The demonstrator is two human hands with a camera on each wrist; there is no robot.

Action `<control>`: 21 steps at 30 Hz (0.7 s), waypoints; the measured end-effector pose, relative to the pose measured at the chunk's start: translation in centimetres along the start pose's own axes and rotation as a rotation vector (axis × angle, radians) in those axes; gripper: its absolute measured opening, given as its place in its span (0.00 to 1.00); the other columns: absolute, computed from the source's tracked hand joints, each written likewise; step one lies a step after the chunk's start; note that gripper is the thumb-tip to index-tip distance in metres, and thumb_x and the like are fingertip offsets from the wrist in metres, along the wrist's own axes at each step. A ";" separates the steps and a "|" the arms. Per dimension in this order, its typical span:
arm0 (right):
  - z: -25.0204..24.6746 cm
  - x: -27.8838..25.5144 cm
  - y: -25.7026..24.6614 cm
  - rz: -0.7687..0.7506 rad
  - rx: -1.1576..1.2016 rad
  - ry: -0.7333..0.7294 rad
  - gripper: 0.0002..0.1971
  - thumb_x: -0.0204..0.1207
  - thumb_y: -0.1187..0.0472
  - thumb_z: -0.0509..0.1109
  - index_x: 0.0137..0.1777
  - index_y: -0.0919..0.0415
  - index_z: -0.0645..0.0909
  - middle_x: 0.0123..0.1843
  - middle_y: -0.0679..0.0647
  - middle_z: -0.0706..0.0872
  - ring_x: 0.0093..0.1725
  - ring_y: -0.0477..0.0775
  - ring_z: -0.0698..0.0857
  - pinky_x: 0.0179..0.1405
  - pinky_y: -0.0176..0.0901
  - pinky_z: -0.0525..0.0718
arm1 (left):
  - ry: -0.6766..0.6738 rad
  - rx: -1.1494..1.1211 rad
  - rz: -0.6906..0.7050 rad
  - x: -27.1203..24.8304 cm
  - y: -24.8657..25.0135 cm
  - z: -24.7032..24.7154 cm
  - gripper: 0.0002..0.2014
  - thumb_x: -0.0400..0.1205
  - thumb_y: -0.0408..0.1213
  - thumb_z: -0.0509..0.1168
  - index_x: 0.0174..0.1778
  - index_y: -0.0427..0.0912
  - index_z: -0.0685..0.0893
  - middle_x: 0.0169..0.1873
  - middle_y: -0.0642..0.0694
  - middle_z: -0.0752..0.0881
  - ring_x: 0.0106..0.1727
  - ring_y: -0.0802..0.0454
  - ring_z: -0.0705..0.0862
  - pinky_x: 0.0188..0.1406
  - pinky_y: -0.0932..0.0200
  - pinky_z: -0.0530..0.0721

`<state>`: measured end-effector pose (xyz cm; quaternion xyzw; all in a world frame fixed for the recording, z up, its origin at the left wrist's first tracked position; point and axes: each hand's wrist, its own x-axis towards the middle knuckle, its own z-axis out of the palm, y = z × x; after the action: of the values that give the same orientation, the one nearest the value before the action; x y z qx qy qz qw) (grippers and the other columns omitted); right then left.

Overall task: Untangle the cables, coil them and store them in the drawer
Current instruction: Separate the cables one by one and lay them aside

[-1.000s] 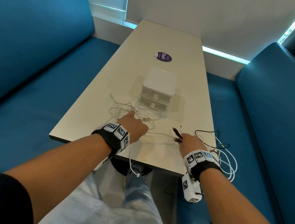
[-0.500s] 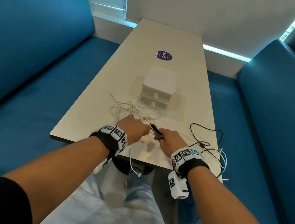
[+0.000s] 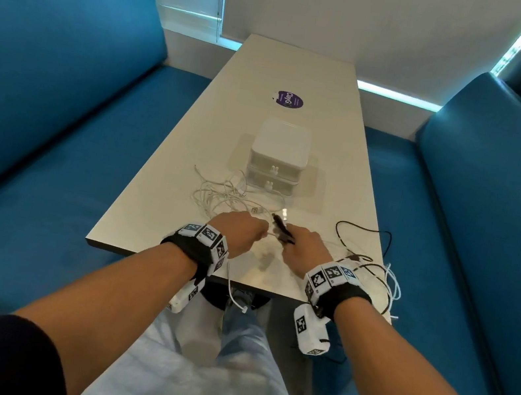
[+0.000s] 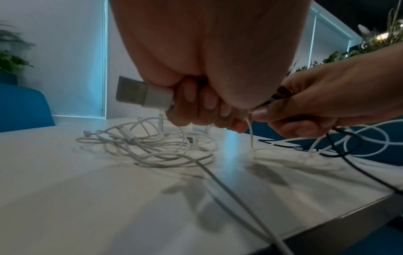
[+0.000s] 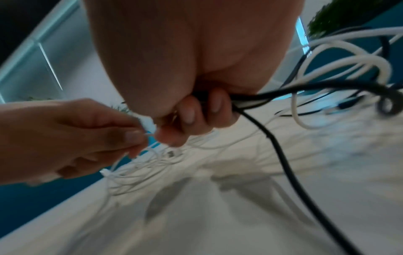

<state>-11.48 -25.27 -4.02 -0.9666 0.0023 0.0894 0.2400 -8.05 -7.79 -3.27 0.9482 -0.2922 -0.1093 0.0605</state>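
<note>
A tangle of white cables (image 3: 228, 196) (image 4: 150, 146) lies on the table in front of a small white two-drawer box (image 3: 277, 162), both drawers closed. My left hand (image 3: 241, 230) (image 4: 202, 107) grips a white cable by its USB plug (image 4: 141, 94). My right hand (image 3: 301, 244) (image 5: 196, 113) sits close beside it, curled round a black cable (image 3: 361, 239) (image 5: 279, 155) together with a white one. The black cable's plug (image 3: 280, 223) sticks out past my right fingers. More white and black loops (image 3: 388, 282) trail off the table's right front corner.
The long pale table (image 3: 294, 74) carries a purple round sticker (image 3: 288, 99) further back. Blue benches (image 3: 41, 110) (image 3: 493, 210) flank it on both sides. One white cable end (image 3: 238, 305) hangs over the table's near edge above my knees.
My right hand has moved left with the black cable until it meets my left hand; the black and white loops on the right were dragged along. My left hand has barely moved.
</note>
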 end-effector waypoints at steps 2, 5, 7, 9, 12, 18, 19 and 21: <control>0.5 0.1 -1.0 -0.024 0.040 -0.034 0.15 0.78 0.66 0.61 0.60 0.54 0.83 0.50 0.58 0.89 0.48 0.62 0.86 0.46 0.49 0.84 | 0.014 -0.022 0.006 0.0 0.3 0.0 0.11 0.88 0.34 0.54 0.60 0.43 0.80 0.42 0.44 0.81 0.39 0.45 0.76 0.37 0.54 0.71; 0.9 0.5 -0.9 -0.026 0.001 -0.061 0.11 0.79 0.65 0.61 0.55 0.53 0.82 0.51 0.58 0.88 0.50 0.62 0.85 0.45 0.47 0.80 | -0.013 -0.093 -0.017 -0.1 -0.5 0.2 0.11 0.90 0.38 0.53 0.56 0.43 0.82 0.47 0.43 0.85 0.42 0.45 0.80 0.41 0.52 0.76; 0.8 0.5 0.0 -0.003 -0.098 -0.070 0.11 0.81 0.63 0.60 0.59 0.56 0.80 0.53 0.60 0.87 0.51 0.63 0.85 0.48 0.49 0.83 | -0.031 -0.142 -0.027 -0.3 -1.5 0.4 0.14 0.90 0.42 0.53 0.53 0.43 0.83 0.47 0.44 0.84 0.46 0.44 0.82 0.44 0.52 0.78; 0.3 0.5 1.3 0.067 -0.177 -0.059 0.13 0.83 0.60 0.59 0.64 0.57 0.78 0.55 0.62 0.86 0.52 0.66 0.85 0.48 0.49 0.83 | -0.029 -0.160 -0.031 -0.4 -2.4 0.5 0.15 0.91 0.45 0.52 0.48 0.43 0.81 0.44 0.47 0.82 0.46 0.45 0.82 0.43 0.52 0.76; 0.2 0.1 2.3 0.128 -0.255 -0.032 0.14 0.84 0.58 0.59 0.67 0.56 0.76 0.56 0.62 0.83 0.53 0.65 0.85 0.49 0.51 0.82 | -0.040 -0.157 -0.018 -0.1 -2.3 0.5 0.13 0.91 0.42 0.53 0.46 0.44 0.80 0.44 0.47 0.82 0.47 0.44 0.82 0.45 0.53 0.77; 0.9 0.2 0.6 -0.018 -0.106 0.011 0.11 0.81 0.61 0.60 0.59 0.56 0.80 0.50 0.62 0.87 0.50 0.66 0.85 0.49 0.55 0.85 | -0.013 -0.157 -0.017 1.0 -0.4 0.6 0.14 0.90 0.42 0.53 0.51 0.40 0.82 0.46 0.40 0.85 0.45 0.40 0.84 0.47 0.46 0.83; 1.0 0.2 0.3 -0.037 -0.089 0.002 0.10 0.80 0.62 0.60 0.57 0.56 0.80 0.49 0.61 0.88 0.48 0.65 0.85 0.48 0.56 0.85 | 0.001 -0.162 -0.016 1.1 -0.3 0.7 0.14 0.90 0.41 0.53 0.52 0.40 0.82 0.46 0.40 0.86 0.44 0.41 0.84 0.46 0.46 0.83; 1.3 0.1 0.2 -0.043 -0.069 0.007 0.10 0.80 0.62 0.59 0.55 0.55 0.80 0.47 0.60 0.87 0.46 0.64 0.85 0.46 0.55 0.85 | 0.037 -0.198 0.002 1.1 -0.2 0.9 0.14 0.90 0.43 0.54 0.53 0.41 0.83 0.44 0.41 0.86 0.43 0.42 0.84 0.44 0.47 0.83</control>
<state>-11.58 -24.83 -5.28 -0.9744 -0.0209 0.0810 0.2085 -7.29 -8.24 -4.35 0.9391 -0.2797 -0.1202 0.1595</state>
